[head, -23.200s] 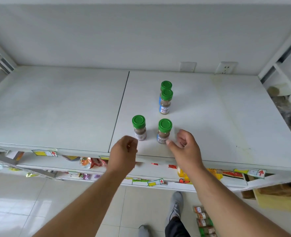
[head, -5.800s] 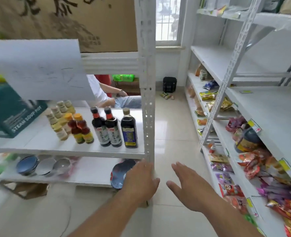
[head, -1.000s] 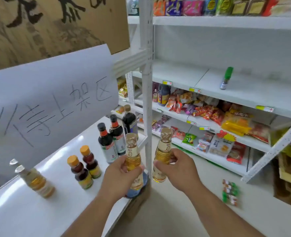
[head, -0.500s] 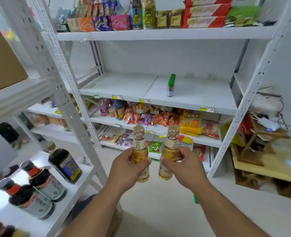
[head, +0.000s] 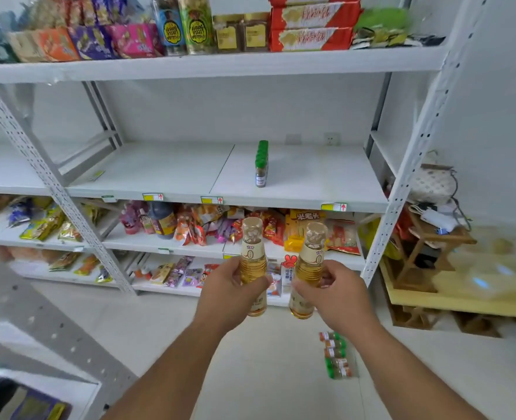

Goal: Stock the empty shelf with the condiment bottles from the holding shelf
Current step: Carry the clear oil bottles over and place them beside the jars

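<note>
My left hand (head: 226,295) grips a golden condiment bottle (head: 252,253) upright around its middle. My right hand (head: 335,295) grips a second golden bottle (head: 309,259), tilted slightly right. Both are held side by side at chest height, well in front of the white shelf (head: 311,183). On that shelf a row of small green-capped spice jars (head: 261,165) stands near the middle, running front to back. The shelf is otherwise bare. A corner of the holding shelf (head: 38,389) shows at the bottom left with a dark bottle (head: 17,401) on it.
Snack packets fill the lower shelves (head: 208,228) and boxes and jars fill the top shelf (head: 190,31). A perforated white upright (head: 50,183) stands at left. A wooden table (head: 462,286) is at right. Several small jars (head: 337,356) lie on the floor.
The view has swung right and closer to the white shelf. The holding shelf has slid almost out of sight at bottom left. Both hands still carry the golden bottles.
</note>
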The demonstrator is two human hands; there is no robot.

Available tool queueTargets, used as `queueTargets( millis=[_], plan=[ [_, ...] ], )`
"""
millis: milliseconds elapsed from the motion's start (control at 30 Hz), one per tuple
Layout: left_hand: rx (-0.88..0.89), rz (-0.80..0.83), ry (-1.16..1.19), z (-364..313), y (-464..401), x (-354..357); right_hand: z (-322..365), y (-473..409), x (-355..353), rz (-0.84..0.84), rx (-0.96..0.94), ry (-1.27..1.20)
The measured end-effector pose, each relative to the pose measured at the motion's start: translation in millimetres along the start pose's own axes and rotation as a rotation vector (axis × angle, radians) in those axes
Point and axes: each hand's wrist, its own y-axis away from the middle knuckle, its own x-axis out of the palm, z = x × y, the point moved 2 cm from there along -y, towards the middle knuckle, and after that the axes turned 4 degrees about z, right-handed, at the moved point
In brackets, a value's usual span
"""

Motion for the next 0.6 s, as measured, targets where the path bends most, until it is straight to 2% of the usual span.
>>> queueTargets(
  millis=[300, 600],
  plan=[
    [0.020, 0.066, -0.015, 8, -113, -16, 22, -86, 15, -0.085, 0.022, 0.011],
    [0.026, 0.120, -0.062, 2, -232, 14, 2, -204, 5, -0.099, 0.067, 0.018]
  ],
)
